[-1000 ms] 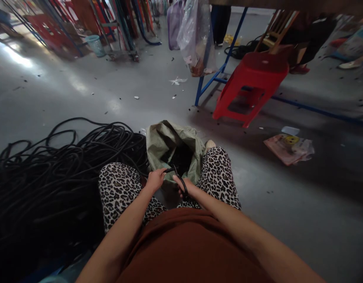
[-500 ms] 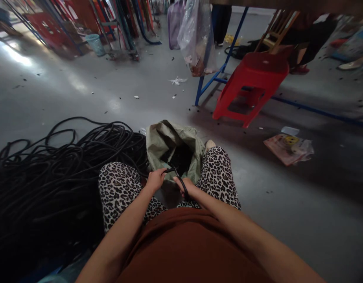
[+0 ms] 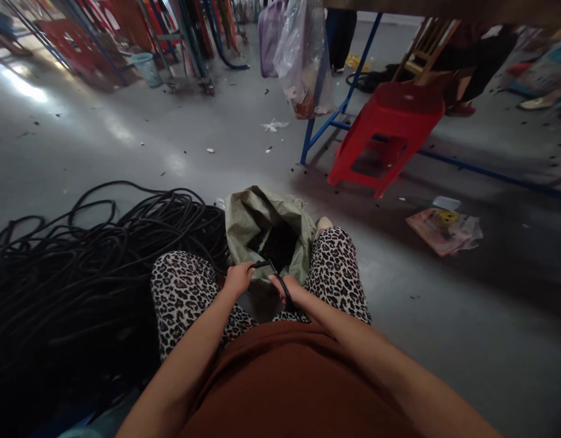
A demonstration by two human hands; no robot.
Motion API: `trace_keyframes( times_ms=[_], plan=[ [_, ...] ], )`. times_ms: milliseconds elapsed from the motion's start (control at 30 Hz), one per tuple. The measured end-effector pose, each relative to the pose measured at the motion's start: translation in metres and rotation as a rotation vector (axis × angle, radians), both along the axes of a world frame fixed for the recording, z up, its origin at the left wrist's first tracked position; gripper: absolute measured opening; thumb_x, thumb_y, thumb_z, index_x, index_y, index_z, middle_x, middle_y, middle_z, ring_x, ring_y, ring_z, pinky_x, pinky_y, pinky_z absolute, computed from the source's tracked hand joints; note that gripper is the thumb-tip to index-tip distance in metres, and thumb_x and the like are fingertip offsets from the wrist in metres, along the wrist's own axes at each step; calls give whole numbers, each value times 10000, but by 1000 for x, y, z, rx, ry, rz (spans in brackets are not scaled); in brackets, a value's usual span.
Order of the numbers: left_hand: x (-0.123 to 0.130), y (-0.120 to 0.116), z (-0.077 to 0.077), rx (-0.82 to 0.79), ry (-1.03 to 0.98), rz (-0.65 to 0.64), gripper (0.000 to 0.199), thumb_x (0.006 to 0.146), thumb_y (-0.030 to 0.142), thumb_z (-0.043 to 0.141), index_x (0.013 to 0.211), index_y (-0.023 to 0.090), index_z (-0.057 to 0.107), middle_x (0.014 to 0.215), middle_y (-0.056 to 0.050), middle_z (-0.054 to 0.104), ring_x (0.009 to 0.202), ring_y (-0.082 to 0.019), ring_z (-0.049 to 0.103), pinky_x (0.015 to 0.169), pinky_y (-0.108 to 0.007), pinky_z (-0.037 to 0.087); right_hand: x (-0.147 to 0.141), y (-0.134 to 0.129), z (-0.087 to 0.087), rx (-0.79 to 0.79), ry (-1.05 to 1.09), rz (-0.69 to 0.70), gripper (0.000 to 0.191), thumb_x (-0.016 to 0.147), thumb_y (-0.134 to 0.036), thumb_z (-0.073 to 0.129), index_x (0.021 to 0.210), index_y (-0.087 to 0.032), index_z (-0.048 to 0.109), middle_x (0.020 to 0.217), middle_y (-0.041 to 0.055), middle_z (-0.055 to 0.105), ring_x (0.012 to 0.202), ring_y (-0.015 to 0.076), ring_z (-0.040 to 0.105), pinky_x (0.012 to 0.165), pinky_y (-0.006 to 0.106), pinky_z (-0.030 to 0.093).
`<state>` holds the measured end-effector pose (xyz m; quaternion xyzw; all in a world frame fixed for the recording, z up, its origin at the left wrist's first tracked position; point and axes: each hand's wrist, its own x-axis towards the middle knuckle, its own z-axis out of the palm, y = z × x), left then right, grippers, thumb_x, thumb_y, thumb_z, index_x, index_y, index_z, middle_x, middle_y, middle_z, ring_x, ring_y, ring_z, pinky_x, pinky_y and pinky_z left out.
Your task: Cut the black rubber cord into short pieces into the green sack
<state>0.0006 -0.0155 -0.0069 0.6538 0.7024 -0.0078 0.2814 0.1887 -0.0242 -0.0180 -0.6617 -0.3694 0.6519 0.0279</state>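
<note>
Between my knees stands a pale green woven sack point(image 3: 241, 222), its mouth open, with dark pieces point(image 3: 280, 240) inside. My left hand point(image 3: 239, 278) is closed on a black cord point(image 3: 261, 264), whose end sticks out to the right over the sack's near rim. My right hand point(image 3: 287, 288) is closed on black-handled scissors point(image 3: 287, 293). Their blades point up and left and meet the cord's end; whether they are parted I cannot make out. To the left, a large tangled heap of black cord point(image 3: 171, 222) lies on the floor.
A red plastic stool point(image 3: 405, 100) stands by a blue-framed table point(image 3: 444, 7) at the right. A clear plastic bag point(image 3: 302, 61) hangs from the table. Flat printed packaging point(image 3: 437, 230) lies on the floor. A light blue basket point(image 3: 147, 69) is farther back, and a person sits behind the stool.
My left hand has shifted slightly to the left, and a little more cord shows between it and the scissors. My right hand stays almost in place.
</note>
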Motion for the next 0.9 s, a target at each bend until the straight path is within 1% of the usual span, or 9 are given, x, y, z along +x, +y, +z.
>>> trace_keyframes(
  times_ms=[100, 200, 333, 500, 567, 667, 800, 900],
  plan=[
    [0, 0, 0, -6, 0, 3, 371, 1008, 238, 537, 1340, 215, 700, 1337, -85, 739, 1264, -231, 674, 1094, -337, 485, 1, 0, 6, 7, -59, 23, 525, 963, -605, 643, 674, -172, 583, 415, -15, 463, 316, 123, 455, 322, 209, 330],
    [-1, 1, -2, -8, -2, 17, 373, 1009, 246, 539, 1347, 230, 696, 1349, -72, 734, 1270, -217, 668, 1102, -320, 474, 2, 2, 12, -12, -45, -1, 517, 986, -581, 626, 687, -163, 572, 429, -20, 473, 334, 111, 465, 332, 190, 342],
    [-1, 1, -3, 6, -14, 45, 370, 1004, 244, 545, 1338, 234, 704, 1333, -67, 742, 1253, -216, 675, 1084, -308, 483, 0, 4, 20, -86, -21, -32, 499, 1028, -559, 568, 727, -161, 559, 428, -33, 470, 324, 108, 461, 331, 185, 373],
    [-2, 1, -3, 33, -36, 63, 354, 1010, 249, 541, 1315, 235, 720, 1298, -59, 759, 1220, -211, 692, 1056, -289, 500, -2, 3, 27, -168, 47, -61, 494, 1038, -603, 518, 814, -165, 564, 461, -34, 510, 337, 117, 504, 351, 187, 429],
    [-2, 1, -2, 42, -45, 68, 349, 1008, 247, 547, 1308, 230, 725, 1294, -62, 761, 1218, -216, 694, 1057, -294, 503, -2, 2, 27, -180, 83, -57, 489, 1048, -594, 501, 825, -164, 564, 475, -29, 525, 353, 121, 525, 365, 189, 446],
    [-2, 1, -1, 42, -46, 73, 351, 1004, 244, 559, 1314, 222, 721, 1303, -67, 757, 1219, -214, 695, 1064, -294, 503, -3, 0, 23, -148, 114, -26, 464, 1056, -557, 512, 827, -157, 560, 491, -20, 543, 371, 124, 536, 379, 193, 455],
    [-1, 1, -2, 32, -39, 64, 356, 1008, 237, 553, 1326, 224, 712, 1321, -68, 748, 1235, -213, 688, 1084, -304, 495, -3, -1, 16, -129, 119, 42, 465, 1051, -560, 520, 824, -155, 559, 518, -7, 558, 395, 134, 556, 375, 192, 430],
    [0, 1, -3, 31, -46, 43, 362, 1003, 226, 557, 1332, 223, 708, 1325, -71, 746, 1245, -214, 684, 1097, -311, 490, -3, -1, 15, -123, 119, 63, 466, 1049, -563, 517, 830, -154, 565, 537, -1, 561, 411, 140, 566, 375, 196, 423]
  ],
)
